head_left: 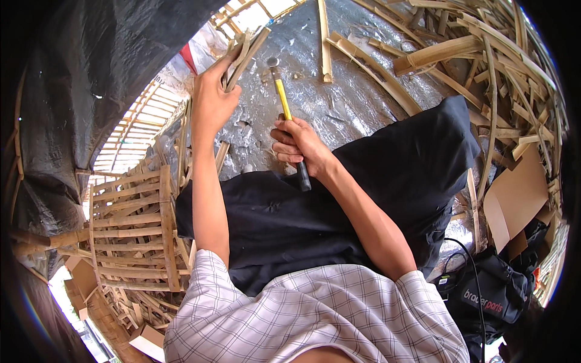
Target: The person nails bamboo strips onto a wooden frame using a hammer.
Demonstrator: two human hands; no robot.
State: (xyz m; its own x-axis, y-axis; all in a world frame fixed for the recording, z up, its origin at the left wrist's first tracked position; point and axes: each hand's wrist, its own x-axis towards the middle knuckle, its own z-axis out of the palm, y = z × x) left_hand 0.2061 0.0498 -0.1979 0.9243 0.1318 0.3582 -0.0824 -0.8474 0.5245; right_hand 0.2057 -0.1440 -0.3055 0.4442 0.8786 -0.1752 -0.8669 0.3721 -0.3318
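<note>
My left hand [213,97] is raised at the upper left, its fingers closed around a few short bamboo strips [249,59] that stick up past the fingers. In my right hand [302,144] is a hammer [282,94] with a yellow shaft and a black grip. The hammer's small metal head points away from me, just right of the bamboo strips and apart from them. Dark cloth [387,157] covers my legs below both hands.
Silvery plastic sheeting [357,91] covers the floor ahead, with a split bamboo piece [325,42] on it. Bamboo scraps [442,54] heap at the upper right. A slatted bamboo frame [130,230] stands at left. Cardboard [517,193], a black bag [493,290] and a cable [478,272] lie at right.
</note>
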